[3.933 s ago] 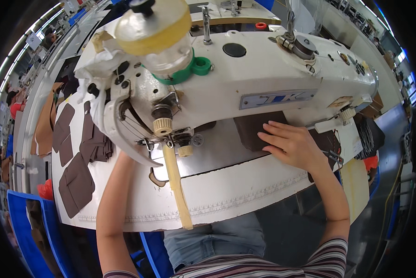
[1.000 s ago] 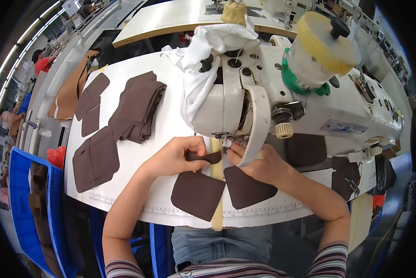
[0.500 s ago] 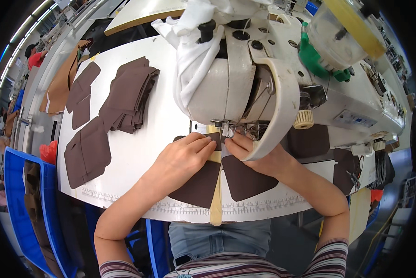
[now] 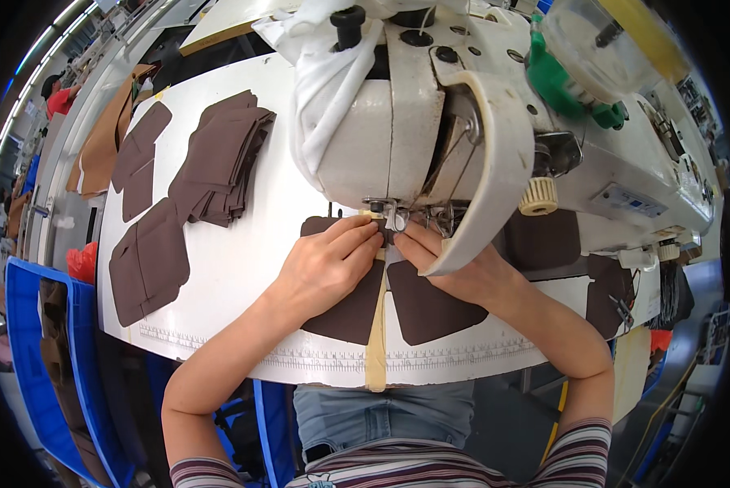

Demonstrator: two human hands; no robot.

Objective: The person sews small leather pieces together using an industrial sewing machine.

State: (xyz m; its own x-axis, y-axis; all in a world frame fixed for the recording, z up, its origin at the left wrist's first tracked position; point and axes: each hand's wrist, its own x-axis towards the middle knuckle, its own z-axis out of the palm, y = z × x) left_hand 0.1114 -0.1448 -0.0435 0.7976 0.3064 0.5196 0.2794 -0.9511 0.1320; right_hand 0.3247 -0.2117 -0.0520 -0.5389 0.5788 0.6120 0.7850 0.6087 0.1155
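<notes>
Beneath the needle area of a white sewing machine (image 4: 353,150), close to its metal presser foot (image 4: 399,218), both hands are at work. My left hand (image 4: 326,267) has its fingers together, gripping a brown panel (image 4: 345,313) of leather-like material. On the other side, my right hand (image 4: 467,268) has its fingers bunched on a second brown panel (image 4: 430,309), partly hidden by the machine's white curved guard (image 4: 503,179). Yellow tape (image 4: 376,342) runs down the table between the two panels. My fingertips nearly meet at the foot, where the panel edges are hidden.
A stack of brown panels (image 4: 223,163) lies on the white table (image 4: 243,268) at left, with a folded panel (image 4: 148,262) nearer me. More brown pieces (image 4: 544,240) lie right of the machine. Blue bins (image 4: 80,358) stand left, below the table. Small snips (image 4: 623,309) are at right.
Both hands and the panels have slid slightly away from me, toward the presser foot. The left panel's far end shows more beyond my left hand.
</notes>
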